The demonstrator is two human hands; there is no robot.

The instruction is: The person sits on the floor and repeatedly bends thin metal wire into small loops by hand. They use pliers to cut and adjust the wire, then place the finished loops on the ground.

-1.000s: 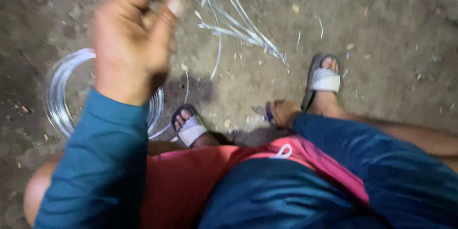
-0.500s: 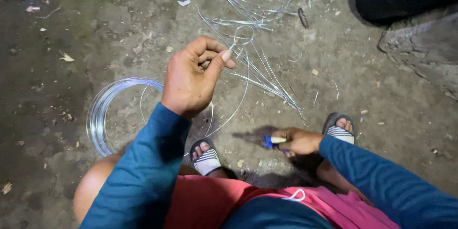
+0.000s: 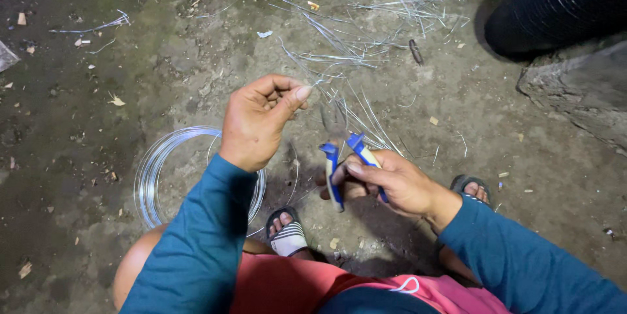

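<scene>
While the person squats over a dirt floor, seen from above through a head-worn camera, blue sleeves and red shorts fill the lower edge of the view. The ground is dark, packed earth strewn with small chips and debris. At upper right sit a rough grey stone block and part of another person's dark trouser leg.

A coil of thin silver wire lies flat on the ground at lower left, partly hidden under the left forearm. Beyond the hands, towards the top of the view, cut wire pieces lie scattered in loose bundles, pale and straight.

The left hand is raised and closed, thumb pressed to forefinger, pinching the end of a fine wire strand. That strand runs from the pinch rightwards and downwards towards the pliers, so its long axis slants between the two hands. It is very thin, bright and slightly blurred; where it ends I cannot tell.

The right hand sits lower and to the right, fingers wrapped round the blue handles of the pliers, whose handles stand apart. The plier head points up towards the strand, just beside it, making the right hand nearer to the strand's lower part.

Striped sandals show below the hands.
</scene>
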